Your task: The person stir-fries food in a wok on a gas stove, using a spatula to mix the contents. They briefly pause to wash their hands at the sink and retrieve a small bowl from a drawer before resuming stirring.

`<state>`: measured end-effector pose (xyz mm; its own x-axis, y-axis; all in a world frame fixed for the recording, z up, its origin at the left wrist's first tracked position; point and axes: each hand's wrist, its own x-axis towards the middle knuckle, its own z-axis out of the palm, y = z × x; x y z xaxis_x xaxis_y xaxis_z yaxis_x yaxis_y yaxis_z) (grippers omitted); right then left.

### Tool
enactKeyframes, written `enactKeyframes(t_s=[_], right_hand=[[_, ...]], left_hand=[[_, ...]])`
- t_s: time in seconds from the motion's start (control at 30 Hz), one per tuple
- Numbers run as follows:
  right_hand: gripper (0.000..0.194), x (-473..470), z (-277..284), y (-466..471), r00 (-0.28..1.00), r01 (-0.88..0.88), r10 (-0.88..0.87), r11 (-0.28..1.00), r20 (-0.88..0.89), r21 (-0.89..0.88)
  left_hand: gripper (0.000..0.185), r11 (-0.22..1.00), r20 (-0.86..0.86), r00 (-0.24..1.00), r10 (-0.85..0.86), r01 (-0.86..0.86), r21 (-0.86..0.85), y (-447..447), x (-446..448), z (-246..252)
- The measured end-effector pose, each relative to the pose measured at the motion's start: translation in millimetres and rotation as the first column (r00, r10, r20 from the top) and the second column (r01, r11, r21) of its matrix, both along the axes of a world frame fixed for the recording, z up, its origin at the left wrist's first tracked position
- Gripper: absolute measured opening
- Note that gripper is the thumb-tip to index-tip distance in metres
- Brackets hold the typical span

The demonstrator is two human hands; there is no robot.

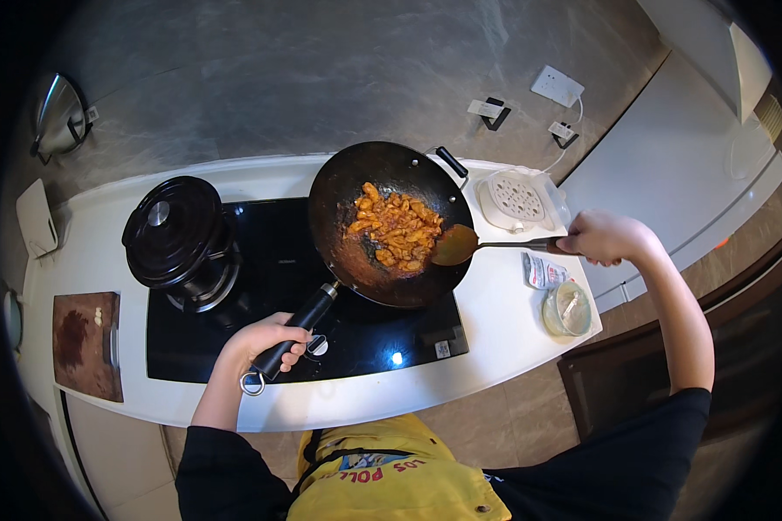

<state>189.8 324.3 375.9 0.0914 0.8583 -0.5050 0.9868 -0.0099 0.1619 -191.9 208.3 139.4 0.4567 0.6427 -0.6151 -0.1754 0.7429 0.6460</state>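
Note:
A dark wok (339, 195) sits over the right part of the black glass hob (274, 221). Orange-brown sauced pieces of food (397, 225), perhaps meat, lie heaped in it. My left hand (274, 338) grips the wok's long black handle (313, 307), near the end with the metal ring. Off to the right, my right hand (603, 238) is closed around the handle of a wok spatula (456, 246). The spatula's sauce-coated blade rests inside the wok, touching or close to the right edge of the food; exact contact cannot be told.
A lidded black pot (176, 234) stands on the hob's left. Left of it lies a brown cutting board (85, 345) with small pale pieces. On the right are a white perforated appliance (515, 198), a plastic packet (544, 270) and a bowl (567, 309) with a utensil inside.

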Motion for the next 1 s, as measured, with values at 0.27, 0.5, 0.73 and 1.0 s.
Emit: enactKeyframes(t_s=[0.27,0.5,0.73,1.0], right_hand=[[0.039,47,-127,55,0.833,0.045,0.083,0.975,-0.547,0.217],[0.02,19,-111,9,0.819,-0.422,0.573,0.653,-0.044,0.629],[0.021,20,-54,10,0.884,-0.466,0.394,0.771,0.249,0.434],[0.031,30,-76,27,0.706,0.054,-0.404,0.85,-0.582,-0.524]], left_hand=[[0.02,0.999,0.033,0.999,-0.035,0.035,-0.001,8,5,0],[0.021,1.0,0.009,1.0,-0.013,0.013,0.002,3,0,-2],[0.022,1.0,-0.004,1.0,-0.006,0.006,-0.005,3,1,0],[0.013,1.0,-0.025,1.0,0.006,-0.006,0.026,4,4,0]])
